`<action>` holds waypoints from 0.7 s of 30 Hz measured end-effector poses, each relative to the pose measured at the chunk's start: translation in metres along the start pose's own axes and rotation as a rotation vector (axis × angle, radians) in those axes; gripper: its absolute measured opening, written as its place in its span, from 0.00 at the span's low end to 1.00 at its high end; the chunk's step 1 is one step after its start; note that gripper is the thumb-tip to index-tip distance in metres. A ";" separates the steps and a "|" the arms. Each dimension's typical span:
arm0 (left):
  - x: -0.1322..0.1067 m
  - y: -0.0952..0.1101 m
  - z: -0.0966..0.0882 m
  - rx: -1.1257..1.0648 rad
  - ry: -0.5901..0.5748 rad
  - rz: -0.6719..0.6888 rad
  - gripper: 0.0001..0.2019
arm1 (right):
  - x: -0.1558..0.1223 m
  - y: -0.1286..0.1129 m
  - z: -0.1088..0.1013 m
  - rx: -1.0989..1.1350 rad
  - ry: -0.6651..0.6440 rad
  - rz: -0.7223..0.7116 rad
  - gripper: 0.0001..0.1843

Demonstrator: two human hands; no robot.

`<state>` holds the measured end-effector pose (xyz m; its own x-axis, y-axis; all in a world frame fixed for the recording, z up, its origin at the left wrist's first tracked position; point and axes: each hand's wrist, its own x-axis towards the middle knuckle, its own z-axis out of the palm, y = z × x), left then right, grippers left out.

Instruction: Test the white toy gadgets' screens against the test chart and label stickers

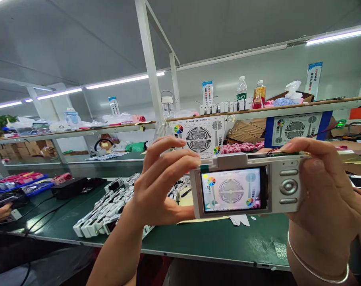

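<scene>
Currently | left hand: grasping camera by its screen end | right hand: gripping its button end | camera: between both hands | white devices: heaped left of left hand

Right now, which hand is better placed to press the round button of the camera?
Probably the right hand: it holds the end of the camera beside the round button. The left hand is at the opposite end, past the screen.
</scene>
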<state>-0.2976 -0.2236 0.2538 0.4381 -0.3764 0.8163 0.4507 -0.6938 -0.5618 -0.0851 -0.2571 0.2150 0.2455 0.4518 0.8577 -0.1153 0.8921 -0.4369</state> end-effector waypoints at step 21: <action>-0.001 -0.001 0.003 -0.018 -0.034 -0.006 0.24 | 0.000 0.004 -0.001 0.135 -0.052 0.090 0.09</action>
<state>-0.2963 -0.2211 0.2535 0.4623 -0.3513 0.8142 0.4394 -0.7068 -0.5544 -0.0845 -0.2539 0.2128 0.1784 0.5267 0.8312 -0.2637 0.8394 -0.4753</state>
